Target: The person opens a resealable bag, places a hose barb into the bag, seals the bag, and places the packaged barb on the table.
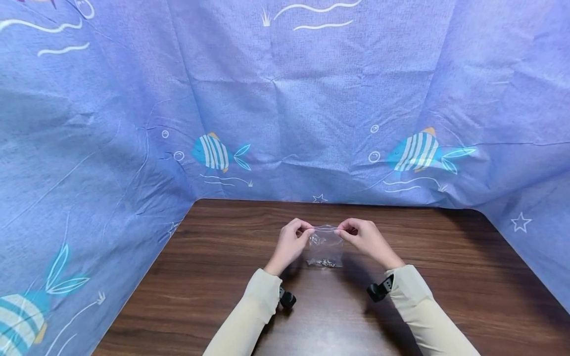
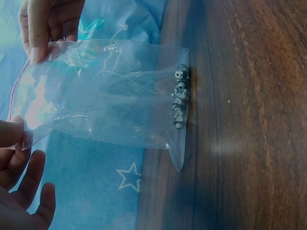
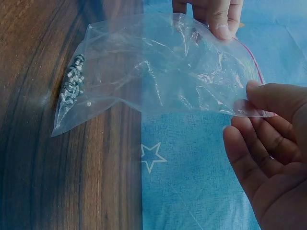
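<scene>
A clear zip-lock bag [image 1: 326, 247] with a red line along its top hangs upright between both hands. Small silvery metal parts [image 2: 180, 98] lie gathered along its bottom, close over the wooden table. My left hand [image 1: 294, 242] pinches one top corner between thumb and index finger. At the opposite top corner, my right hand [image 1: 366, 240] pinches the plastic the same way. In the right wrist view the other fingers [image 3: 244, 158] of the right hand are loosely bent below the bag. The metal parts [image 3: 73, 81] look like small screws or fittings.
The dark wooden table [image 1: 213, 277] spreads out under the hands. Behind it and along both sides hangs a blue cloth [image 1: 311, 109] printed with fish and stars. Each wrist carries a small black camera [image 1: 379, 290] near the sleeve's cuff.
</scene>
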A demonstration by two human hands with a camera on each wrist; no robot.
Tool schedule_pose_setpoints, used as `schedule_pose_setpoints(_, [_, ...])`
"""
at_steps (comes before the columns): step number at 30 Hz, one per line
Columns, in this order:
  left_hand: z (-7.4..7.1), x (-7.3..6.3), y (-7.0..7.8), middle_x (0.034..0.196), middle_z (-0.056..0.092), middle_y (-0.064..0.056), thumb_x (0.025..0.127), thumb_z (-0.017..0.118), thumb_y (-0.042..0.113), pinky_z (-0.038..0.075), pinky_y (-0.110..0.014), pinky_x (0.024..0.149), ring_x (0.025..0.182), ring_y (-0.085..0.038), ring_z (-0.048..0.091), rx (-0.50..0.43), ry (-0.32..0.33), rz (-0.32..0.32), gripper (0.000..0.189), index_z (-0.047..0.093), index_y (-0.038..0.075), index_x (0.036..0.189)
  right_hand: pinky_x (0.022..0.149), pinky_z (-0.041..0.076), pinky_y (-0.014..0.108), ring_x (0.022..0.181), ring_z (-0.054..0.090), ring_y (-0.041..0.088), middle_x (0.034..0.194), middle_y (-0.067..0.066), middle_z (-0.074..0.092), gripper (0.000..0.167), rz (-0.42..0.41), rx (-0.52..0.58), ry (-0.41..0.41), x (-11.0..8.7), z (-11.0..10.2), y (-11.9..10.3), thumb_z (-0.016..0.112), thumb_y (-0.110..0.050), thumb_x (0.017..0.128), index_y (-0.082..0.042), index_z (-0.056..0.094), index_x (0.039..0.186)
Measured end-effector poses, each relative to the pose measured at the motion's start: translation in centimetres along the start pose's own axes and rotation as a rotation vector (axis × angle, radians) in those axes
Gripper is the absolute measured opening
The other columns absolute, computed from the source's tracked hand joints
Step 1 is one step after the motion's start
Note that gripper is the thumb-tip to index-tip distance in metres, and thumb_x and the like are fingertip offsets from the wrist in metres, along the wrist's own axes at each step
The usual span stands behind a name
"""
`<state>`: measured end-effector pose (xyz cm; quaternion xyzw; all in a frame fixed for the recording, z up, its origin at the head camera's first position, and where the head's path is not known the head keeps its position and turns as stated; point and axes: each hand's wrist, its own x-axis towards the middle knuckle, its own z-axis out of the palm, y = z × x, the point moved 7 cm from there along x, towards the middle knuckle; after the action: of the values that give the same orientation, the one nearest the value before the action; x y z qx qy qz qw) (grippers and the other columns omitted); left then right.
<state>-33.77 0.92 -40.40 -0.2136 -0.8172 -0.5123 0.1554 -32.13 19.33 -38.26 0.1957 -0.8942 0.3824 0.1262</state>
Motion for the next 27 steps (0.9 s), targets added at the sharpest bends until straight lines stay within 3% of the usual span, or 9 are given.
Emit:
schedule_pose_setpoints(4, [0.01, -0.03, 0.04, 0.082, 0.065, -0.01, 0.087, 0.069, 0.007, 0.052, -0.039, 0.069, 0.071, -0.013, 0.056, 0.003, 0.002, 0.006, 0.006, 0.069, 0.002, 0.084, 0.063, 0.048, 0.021, 0.067, 0.055, 0.004, 0.076, 0.001, 0.068, 0.008, -0.008, 0.003, 0.001, -0.03, 0.06, -0.1, 0.072, -0.013, 0.086, -0.006, 0.071, 0.084])
schedule_pose_setpoints(10, [0.1, -0.12, -0.11, 0.087, 0.066, -0.01, 0.088, 0.067, 0.009, 0.048, -0.022, 0.071, 0.076, -0.012, 0.057, -0.046, -0.029, -0.016, 0.007, 0.07, 0.002, 0.091, 0.064, 0.049, 0.021, 0.067, 0.057, 0.004, 0.076, 0.001, 0.069, 0.009, 0.016, 0.028, -0.009, -0.1, 0.02, 0.01, 0.071, -0.014, 0.087, -0.005, 0.071, 0.086])
schedule_pose_setpoints(18, [0.59, -0.13, -0.1, 0.092, 0.066, -0.007, 0.09, 0.067, 0.014, 0.047, -0.022, 0.075, 0.082, -0.011, 0.059, -0.054, -0.085, -0.016, 0.01, 0.072, 0.007, 0.095, 0.065, 0.05, 0.022, 0.068, 0.057, 0.004, 0.077, 0.0, 0.068, 0.011, 0.017, 0.096, -0.039, 0.03, 0.39, -0.51, 0.072, -0.017, 0.086, -0.007, 0.072, 0.09])
schedule_pose_setpoints(27, [0.73, -0.11, 0.44, 0.086, 0.064, -0.005, 0.09, 0.067, 0.014, 0.045, -0.02, 0.072, 0.079, -0.011, 0.056, 0.016, -0.094, 0.036, 0.009, 0.072, 0.006, 0.089, 0.063, 0.047, 0.021, 0.067, 0.054, 0.001, 0.075, -0.001, 0.068, 0.008, -0.027, 0.043, -0.019, -0.05, 0.77, -0.83, 0.073, -0.014, 0.085, -0.007, 0.071, 0.085])
